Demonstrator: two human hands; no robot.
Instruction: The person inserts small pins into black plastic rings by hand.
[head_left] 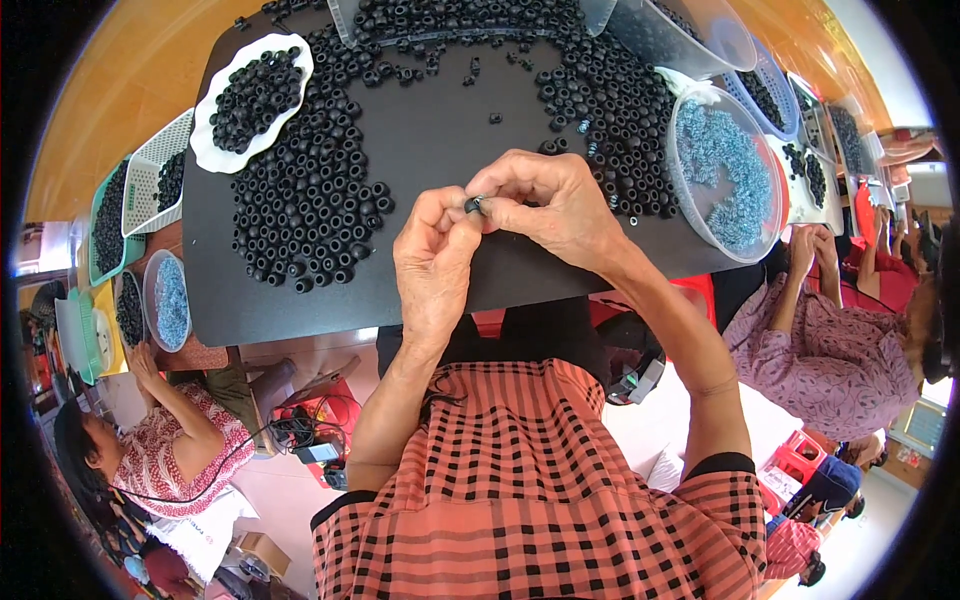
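The red-and-black checked shirt [520, 480] lies nearest, and beyond it the left hand [431, 255] and right hand [562, 212] meet over the near part of the dark table [440, 125]. Their fingertips are together, pinching one small black piece [472, 205] between the two heaps. A pale glint shows at its far right side, so the step looks like fitting a small part to it; the next move probably calls for a steady left pinch while the right fingers press it home squarely. The piece is stubby, with no clear long axis, and fingers hide too much to tell which way its opening points. Black ring-shaped pieces [300, 205] spread to the left, more to the right, beside a round clear tub [736, 257] of bluish bits [740, 215].
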